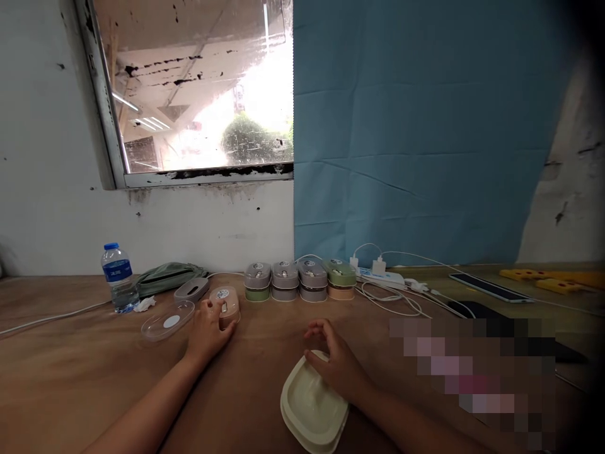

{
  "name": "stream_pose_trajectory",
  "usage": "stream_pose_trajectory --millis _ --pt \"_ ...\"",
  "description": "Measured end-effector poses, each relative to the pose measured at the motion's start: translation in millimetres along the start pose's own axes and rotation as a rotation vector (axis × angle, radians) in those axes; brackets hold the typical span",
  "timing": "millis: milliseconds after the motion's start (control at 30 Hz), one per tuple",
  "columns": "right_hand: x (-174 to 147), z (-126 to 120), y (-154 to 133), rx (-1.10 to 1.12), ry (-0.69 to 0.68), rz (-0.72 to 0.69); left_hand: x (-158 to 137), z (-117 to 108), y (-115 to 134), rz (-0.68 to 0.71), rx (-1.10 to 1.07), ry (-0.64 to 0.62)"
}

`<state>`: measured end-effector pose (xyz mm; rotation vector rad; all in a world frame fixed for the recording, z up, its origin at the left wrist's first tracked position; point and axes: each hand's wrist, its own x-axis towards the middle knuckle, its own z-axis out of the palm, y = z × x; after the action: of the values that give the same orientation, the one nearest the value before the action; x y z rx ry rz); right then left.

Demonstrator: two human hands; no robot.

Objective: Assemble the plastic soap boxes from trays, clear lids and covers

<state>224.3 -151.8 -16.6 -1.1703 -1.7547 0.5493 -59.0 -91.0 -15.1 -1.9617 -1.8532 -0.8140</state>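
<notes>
Cream tray point(309, 407) lies on the brown table point(70, 372) nearest the camera, the right hand point(338, 362) resting loosely curled on its far rim. Farther back, the left hand point(208, 328) cups a pink box point(227, 304). Beside it lie a clear lid point(166, 320) and a water bottle point(118, 277).

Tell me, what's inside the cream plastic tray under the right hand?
The cream square plastic tray looks bare inside: only its smooth pale bottom shows. The right hand rests on its far corner, so that covered part cannot be seen.
</notes>
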Motion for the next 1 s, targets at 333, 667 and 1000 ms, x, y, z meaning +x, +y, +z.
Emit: stream_pose_trajectory --millis 333,667,1000 --pt "-2.4 -1.7 -14.2 -0.214 -0.051 -0.095 53.9 59.5 -12.1 -0.107 -0.039 0.003" --pt "-2.5 -2.3 -19.9 -0.246 -0.196 -0.03 76.4 76.6 1.9 -0.099 -0.063 -0.021" --pt "-2.7 -3.0 -24.5 -0.322 -0.213 -0.059 69.5 63.6 3.1 -0.073 -0.003 0.005"
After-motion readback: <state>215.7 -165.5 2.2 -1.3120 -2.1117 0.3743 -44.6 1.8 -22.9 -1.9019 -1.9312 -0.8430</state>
